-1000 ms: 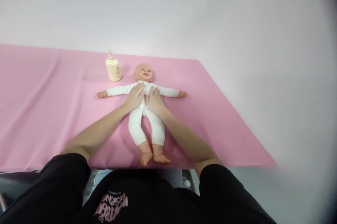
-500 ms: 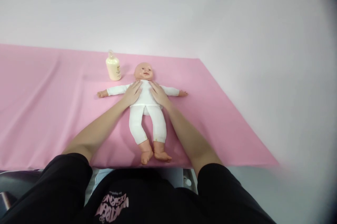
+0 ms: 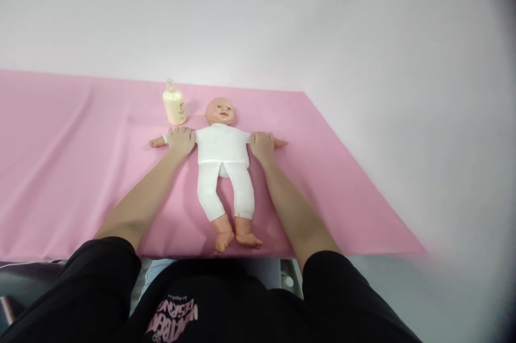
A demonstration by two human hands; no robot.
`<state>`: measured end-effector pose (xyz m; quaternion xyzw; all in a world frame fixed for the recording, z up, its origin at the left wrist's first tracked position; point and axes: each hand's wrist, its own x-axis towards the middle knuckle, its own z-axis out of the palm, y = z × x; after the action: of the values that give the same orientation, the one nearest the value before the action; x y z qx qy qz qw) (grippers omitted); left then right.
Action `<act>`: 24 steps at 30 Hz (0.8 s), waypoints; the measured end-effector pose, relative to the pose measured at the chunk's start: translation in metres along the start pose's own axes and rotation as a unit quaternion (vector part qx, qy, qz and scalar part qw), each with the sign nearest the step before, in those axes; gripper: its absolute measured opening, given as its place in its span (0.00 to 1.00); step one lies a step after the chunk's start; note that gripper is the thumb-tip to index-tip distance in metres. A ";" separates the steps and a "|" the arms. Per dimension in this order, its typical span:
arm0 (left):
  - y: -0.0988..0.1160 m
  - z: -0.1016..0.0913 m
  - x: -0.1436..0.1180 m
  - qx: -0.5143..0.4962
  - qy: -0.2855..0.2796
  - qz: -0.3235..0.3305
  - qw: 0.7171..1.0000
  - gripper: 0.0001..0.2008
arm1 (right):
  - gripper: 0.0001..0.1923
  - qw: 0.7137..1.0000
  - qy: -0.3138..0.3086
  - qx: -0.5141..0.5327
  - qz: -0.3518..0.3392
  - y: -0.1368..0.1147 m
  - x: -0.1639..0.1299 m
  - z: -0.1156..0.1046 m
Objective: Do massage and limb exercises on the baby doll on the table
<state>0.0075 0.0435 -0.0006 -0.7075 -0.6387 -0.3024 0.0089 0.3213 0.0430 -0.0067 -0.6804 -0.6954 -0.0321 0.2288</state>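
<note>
A baby doll (image 3: 223,144) in a white top and white trousers lies on its back, arms spread wide, bare feet towards me. My left hand (image 3: 181,140) is closed over the doll's sleeved arm on the left side, with the fingers laid together across it. On the other side, my right hand (image 3: 262,145) is wrapped over the opposite arm in the same way. The doll's small hands stick out beyond both of mine. My thumbs and the undersides of the arms are hidden.
A pump bottle (image 3: 174,106) of pale yellow liquid stands upright left of the doll's head. Pink sheeting (image 3: 100,171) with a few creases covers the table. A white wall (image 3: 242,20) rises behind, and the table's right edge slants towards me.
Both my hands have slid outward from the doll's chest and shoulders, one to each side, and now grip its arms. The doll and the bottle have stayed in place.
</note>
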 end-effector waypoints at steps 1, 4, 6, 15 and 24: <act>-0.005 -0.002 0.001 0.005 0.014 -0.012 1.000 0.17 | 0.25 1.000 0.003 -0.007 0.009 0.001 0.000 -0.001; -0.016 -0.009 0.005 0.033 0.030 -0.042 0.998 0.16 | 0.24 0.999 0.012 -0.007 0.044 0.006 0.000 -0.003; -0.023 -0.013 0.007 0.058 0.021 -0.057 0.996 0.16 | 0.24 0.997 0.025 0.001 0.068 0.010 0.000 -0.003; -0.055 -0.030 0.013 0.053 0.062 -0.158 0.984 0.21 | 0.23 0.965 0.080 0.101 0.227 0.043 0.006 0.001; -0.079 -0.030 0.025 -0.276 0.202 -0.312 0.886 0.18 | 0.35 0.900 0.186 0.252 0.302 0.073 0.027 0.020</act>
<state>-0.0769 0.0689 0.0057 -0.3691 -0.7015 -0.5901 -0.1528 0.3867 0.0808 -0.0338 -0.7592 -0.3857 0.0887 0.5168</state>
